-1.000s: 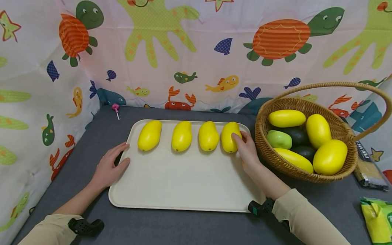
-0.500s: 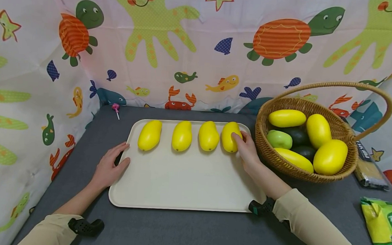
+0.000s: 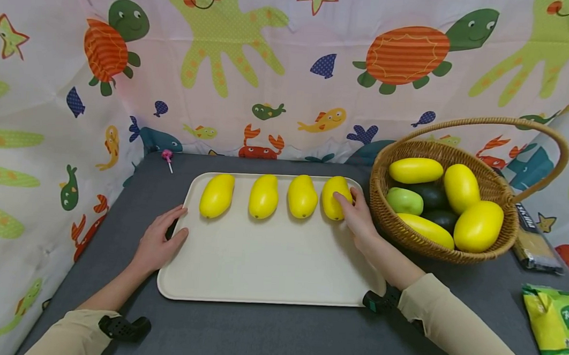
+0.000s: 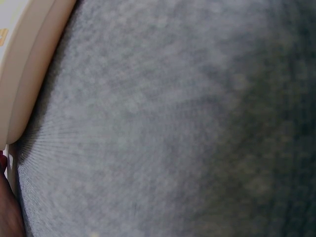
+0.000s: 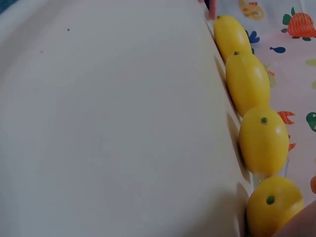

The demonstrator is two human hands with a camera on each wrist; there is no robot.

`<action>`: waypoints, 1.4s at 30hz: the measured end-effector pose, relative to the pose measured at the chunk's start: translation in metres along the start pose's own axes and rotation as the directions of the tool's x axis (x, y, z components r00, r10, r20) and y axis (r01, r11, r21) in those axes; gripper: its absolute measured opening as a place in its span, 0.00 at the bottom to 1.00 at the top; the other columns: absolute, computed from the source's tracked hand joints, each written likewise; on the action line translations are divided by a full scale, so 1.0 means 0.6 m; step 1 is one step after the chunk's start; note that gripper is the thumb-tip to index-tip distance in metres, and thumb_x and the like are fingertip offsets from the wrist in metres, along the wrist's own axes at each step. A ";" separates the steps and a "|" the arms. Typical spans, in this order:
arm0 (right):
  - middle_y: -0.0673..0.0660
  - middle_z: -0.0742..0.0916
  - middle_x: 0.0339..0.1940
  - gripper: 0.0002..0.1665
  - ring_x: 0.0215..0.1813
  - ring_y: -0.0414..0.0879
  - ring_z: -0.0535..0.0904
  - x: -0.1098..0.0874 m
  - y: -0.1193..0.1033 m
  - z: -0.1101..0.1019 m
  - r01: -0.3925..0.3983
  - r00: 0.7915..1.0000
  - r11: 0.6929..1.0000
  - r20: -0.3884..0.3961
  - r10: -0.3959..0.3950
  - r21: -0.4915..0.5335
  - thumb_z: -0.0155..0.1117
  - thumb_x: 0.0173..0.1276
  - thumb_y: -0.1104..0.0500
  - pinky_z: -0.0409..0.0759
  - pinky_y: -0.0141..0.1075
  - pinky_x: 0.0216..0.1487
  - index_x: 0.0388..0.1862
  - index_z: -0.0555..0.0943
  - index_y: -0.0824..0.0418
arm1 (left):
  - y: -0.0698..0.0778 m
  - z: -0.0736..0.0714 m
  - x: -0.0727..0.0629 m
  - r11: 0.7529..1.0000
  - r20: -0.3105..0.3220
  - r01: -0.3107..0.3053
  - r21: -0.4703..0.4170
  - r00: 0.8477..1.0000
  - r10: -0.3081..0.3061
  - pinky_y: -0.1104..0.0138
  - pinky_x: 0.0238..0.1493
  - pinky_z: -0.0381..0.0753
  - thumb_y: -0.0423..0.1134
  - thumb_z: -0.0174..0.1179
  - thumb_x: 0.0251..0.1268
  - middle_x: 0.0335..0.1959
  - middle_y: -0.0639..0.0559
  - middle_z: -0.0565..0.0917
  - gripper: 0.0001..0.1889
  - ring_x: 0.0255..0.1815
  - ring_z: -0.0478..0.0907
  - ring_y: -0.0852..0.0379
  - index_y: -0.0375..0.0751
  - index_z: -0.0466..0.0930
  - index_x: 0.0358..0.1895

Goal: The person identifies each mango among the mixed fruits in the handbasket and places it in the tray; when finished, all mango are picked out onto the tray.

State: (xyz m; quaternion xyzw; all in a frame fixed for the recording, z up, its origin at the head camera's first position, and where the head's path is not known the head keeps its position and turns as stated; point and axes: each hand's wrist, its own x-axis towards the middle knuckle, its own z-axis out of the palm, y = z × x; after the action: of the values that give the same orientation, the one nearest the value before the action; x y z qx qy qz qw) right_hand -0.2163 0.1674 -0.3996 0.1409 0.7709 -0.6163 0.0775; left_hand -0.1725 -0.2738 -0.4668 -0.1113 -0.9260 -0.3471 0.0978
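Several yellow mangoes stand in a row along the far side of a cream tray [image 3: 265, 267]. The rightmost mango [image 3: 334, 199] is held at its right side by my right hand [image 3: 360, 221], thumb on its near face; the other fingers are partly hidden. To its left lie the other mangoes, such as the leftmost mango [image 3: 217, 196]. At the tray's left edge rests my left hand [image 3: 159, 245], thumb and fingers apart, touching the rim. The right wrist view has the held mango [image 5: 273, 206] at the bottom, beside part of the hand.
A wicker basket [image 3: 383, 225] with yellow, green and dark produce stands right of the tray, close to my right forearm. A Knorr bag [image 3: 554, 331] and a brown packet [image 3: 534, 247] lie farther right. A pink lollipop [image 3: 167, 155] lies at the back left.
The rightmost mango has shifted very slightly to the right with my right hand. My left hand and the tray have stayed in place.
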 end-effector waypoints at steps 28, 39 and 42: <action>0.56 0.84 0.51 0.15 0.48 0.52 0.78 -0.151 -0.087 -0.098 0.475 0.873 0.823 0.286 -0.395 -0.310 0.59 0.74 0.54 0.78 0.37 0.48 0.54 0.80 0.60 | 0.006 -0.002 -0.003 1.000 -0.008 -0.005 -0.016 1.000 0.004 0.36 0.63 0.57 0.40 0.57 0.70 0.70 0.37 0.67 0.26 0.69 0.60 0.34 0.35 0.69 0.68; 0.63 0.85 0.45 0.17 0.44 0.57 0.81 -0.068 -0.175 -0.255 0.505 0.842 0.349 0.362 -0.400 -0.790 0.63 0.69 0.57 0.79 0.50 0.43 0.51 0.81 0.66 | 0.004 -0.001 -0.002 1.000 -0.006 0.005 -0.009 1.000 -0.006 0.36 0.62 0.58 0.42 0.57 0.70 0.70 0.38 0.67 0.26 0.69 0.61 0.35 0.37 0.69 0.69; 0.70 0.83 0.48 0.22 0.47 0.62 0.78 -0.027 -0.183 -0.285 0.437 0.887 0.301 0.350 -0.301 -0.848 0.63 0.68 0.58 0.77 0.56 0.48 0.56 0.77 0.71 | 0.003 0.001 -0.001 1.000 -0.004 0.002 -0.012 1.000 -0.002 0.36 0.62 0.57 0.42 0.57 0.70 0.70 0.38 0.67 0.26 0.69 0.61 0.34 0.37 0.70 0.69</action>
State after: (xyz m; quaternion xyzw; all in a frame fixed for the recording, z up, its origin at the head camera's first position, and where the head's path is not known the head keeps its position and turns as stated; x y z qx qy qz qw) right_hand -0.2264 0.3099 -0.2538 -0.1443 0.9832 -0.1022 0.0458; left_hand -0.1716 -0.2721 -0.4659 -0.1101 -0.9238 -0.3532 0.0987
